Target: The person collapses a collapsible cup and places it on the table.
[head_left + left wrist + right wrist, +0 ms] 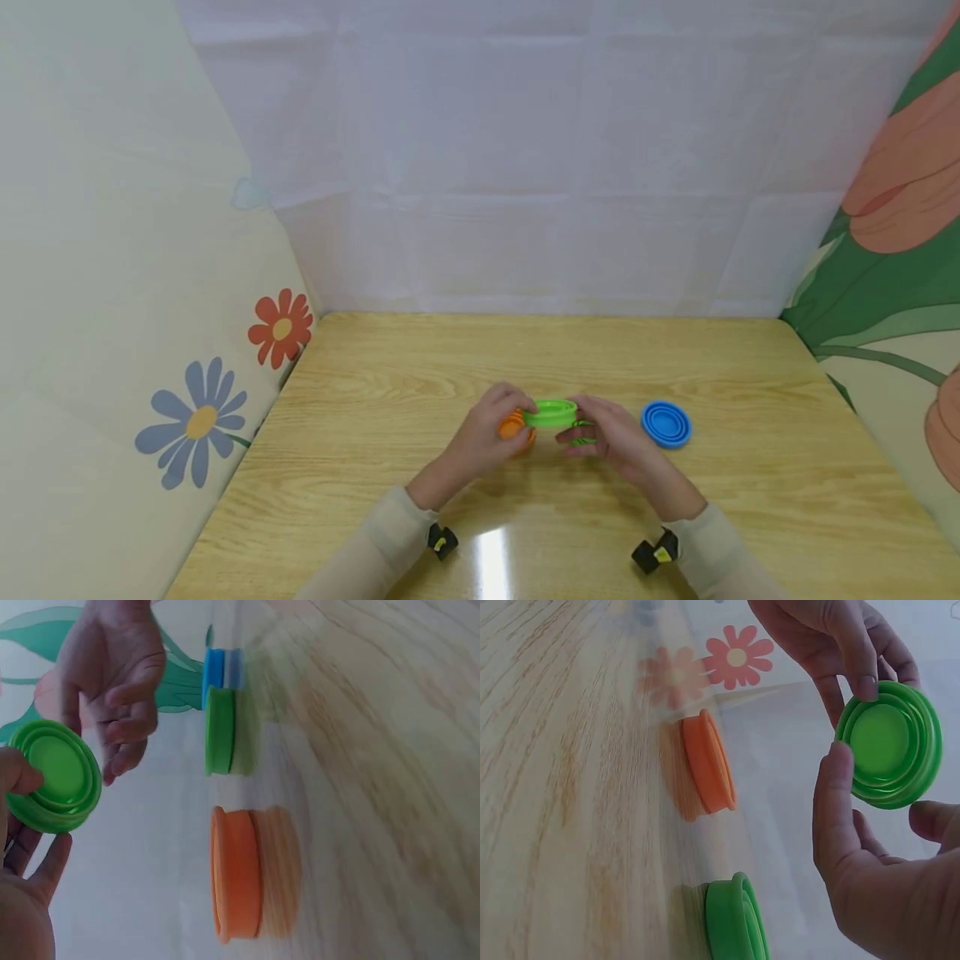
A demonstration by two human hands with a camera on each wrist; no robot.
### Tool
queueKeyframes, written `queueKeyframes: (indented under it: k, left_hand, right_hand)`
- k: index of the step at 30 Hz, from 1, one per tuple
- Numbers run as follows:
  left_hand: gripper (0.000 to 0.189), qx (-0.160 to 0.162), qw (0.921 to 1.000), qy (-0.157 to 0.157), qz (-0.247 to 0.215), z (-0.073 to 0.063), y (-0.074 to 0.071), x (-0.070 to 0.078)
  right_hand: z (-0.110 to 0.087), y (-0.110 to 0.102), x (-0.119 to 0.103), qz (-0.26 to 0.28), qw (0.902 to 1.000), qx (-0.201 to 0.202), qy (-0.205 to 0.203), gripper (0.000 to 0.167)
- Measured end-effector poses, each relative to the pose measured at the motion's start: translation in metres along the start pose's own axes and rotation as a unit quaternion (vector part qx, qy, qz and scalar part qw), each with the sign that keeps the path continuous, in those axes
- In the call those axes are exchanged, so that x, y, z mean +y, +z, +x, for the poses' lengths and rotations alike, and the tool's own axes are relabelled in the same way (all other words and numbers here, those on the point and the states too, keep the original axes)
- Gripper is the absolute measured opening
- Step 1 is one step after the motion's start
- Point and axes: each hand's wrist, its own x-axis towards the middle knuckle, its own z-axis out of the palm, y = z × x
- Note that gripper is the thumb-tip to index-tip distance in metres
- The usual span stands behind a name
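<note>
My left hand (480,433) pinches a bright green collapsible silicone cup (553,414), folded flat, above the table. Its thumb presses on the ringed face in the left wrist view, fingers behind the rim. Close by at the cup's other side is my right hand (622,442), fingers loosely bent. In the left wrist view this right hand (120,682) appears apart from the cup. Below stands an orange folded cup (707,761), partly hidden by the left hand in the head view. A second green folded cup (220,731) lies on the table under the right hand.
A blue folded cup (666,424) lies on the wooden table (390,358) to the right of the right hand. White cloth (465,167) hangs behind the table, with flower-patterned cloth at both sides. Each wrist wears a small black camera.
</note>
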Motion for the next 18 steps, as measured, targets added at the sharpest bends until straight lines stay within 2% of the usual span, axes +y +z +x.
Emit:
queueKeyframes:
  k: [3, 6, 8, 13, 18]
  left_hand:
    - [0.03, -0.004, 0.9968, 0.066, 0.045, 0.0004, 0.0017, -0.0016]
    - [0.029, -0.007, 0.9886, 0.13, 0.075, 0.0015, 0.0037, -0.0044]
    - [0.029, -0.01, 0.9834, 0.16, 0.085, 0.0021, 0.0052, -0.0064]
    - [0.031, -0.024, 0.976, 0.192, 0.101, 0.0024, 0.0067, -0.0089]
    - [0.032, -0.048, 0.9729, 0.197, 0.111, 0.0025, 0.0056, -0.0075]
  right_hand:
    - [-0.0004, -0.0011, -0.0008, 0.005, 0.9999, -0.013, -0.006, 0.034]
    - [-0.0014, -0.0021, -0.0015, 0.003, 0.9999, -0.016, -0.006, 0.036]
    - [-0.0019, -0.0024, -0.0022, 0.0, 0.9999, -0.01, -0.003, 0.037]
    - [-0.0024, -0.0045, -0.0027, -0.014, 0.9999, -0.008, -0.003, 0.04]
    - [-0.0033, -0.0061, -0.0027, -0.014, 0.9998, -0.011, -0.003, 0.042]
